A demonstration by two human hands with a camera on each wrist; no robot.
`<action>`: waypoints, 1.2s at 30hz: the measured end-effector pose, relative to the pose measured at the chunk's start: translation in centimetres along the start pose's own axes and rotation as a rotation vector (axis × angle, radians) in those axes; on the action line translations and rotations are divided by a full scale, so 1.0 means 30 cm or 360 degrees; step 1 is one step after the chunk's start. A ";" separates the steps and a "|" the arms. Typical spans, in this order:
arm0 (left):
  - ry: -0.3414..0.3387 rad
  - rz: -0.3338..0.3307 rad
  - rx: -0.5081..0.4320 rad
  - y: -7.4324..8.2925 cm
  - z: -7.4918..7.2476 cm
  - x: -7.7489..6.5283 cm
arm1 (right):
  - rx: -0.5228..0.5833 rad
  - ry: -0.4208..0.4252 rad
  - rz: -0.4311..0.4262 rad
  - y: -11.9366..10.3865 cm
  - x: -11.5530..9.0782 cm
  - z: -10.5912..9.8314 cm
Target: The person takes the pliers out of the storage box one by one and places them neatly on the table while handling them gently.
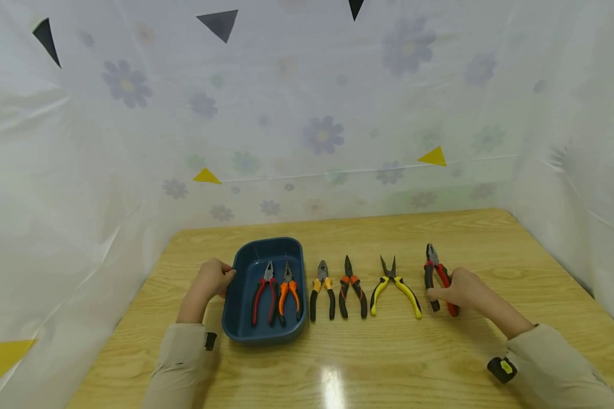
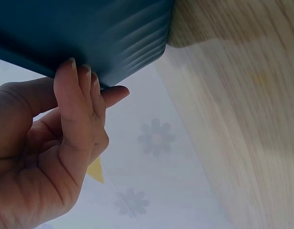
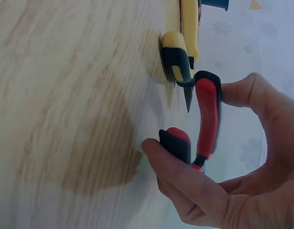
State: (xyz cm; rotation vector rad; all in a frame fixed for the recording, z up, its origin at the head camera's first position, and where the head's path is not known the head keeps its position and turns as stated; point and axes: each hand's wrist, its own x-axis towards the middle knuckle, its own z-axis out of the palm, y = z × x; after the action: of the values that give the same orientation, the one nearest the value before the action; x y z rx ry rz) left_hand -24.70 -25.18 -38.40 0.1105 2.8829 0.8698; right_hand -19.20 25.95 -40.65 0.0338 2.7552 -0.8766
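At the left, a dark blue tray (image 1: 263, 339) holds red-and-black pliers (image 1: 258, 295) and orange pliers (image 1: 285, 291), lying side by side. My left hand (image 1: 214, 280) pinches the tray's left rim; the left wrist view shows its fingertips against the outer wall (image 2: 113, 43). At the right end of the row, my right hand (image 1: 463, 289) grips combination pliers with red-and-black handles (image 1: 444, 275), jaws pointing away from me. In the right wrist view, the thumb lies on one handle (image 3: 207, 112) and the fingers on the other.
Between tray and right hand, three pliers lie in a row on the wooden table (image 1: 378, 363): yellow-and-black combination pliers (image 1: 323, 284), orange-and-black long-nose pliers (image 1: 351, 284) and spread yellow long-nose pliers (image 1: 391, 278). Flower-patterned white sheeting (image 1: 286, 130) surrounds the table's back and sides.
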 end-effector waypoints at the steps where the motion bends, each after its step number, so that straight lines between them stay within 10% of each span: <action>1: -0.0003 -0.0004 -0.0002 0.001 0.000 0.000 | -0.0009 -0.0008 -0.0011 0.001 0.000 0.002; 36: 0.0005 0.0009 -0.0019 0.000 0.001 -0.006 | -0.0214 -0.0029 -0.0022 -0.032 0.012 0.043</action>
State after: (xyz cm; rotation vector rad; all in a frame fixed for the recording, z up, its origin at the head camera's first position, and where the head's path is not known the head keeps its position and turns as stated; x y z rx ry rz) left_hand -24.52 -25.19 -38.41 0.1163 2.8816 0.8887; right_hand -19.33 24.40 -41.21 -0.0178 2.7932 -0.6895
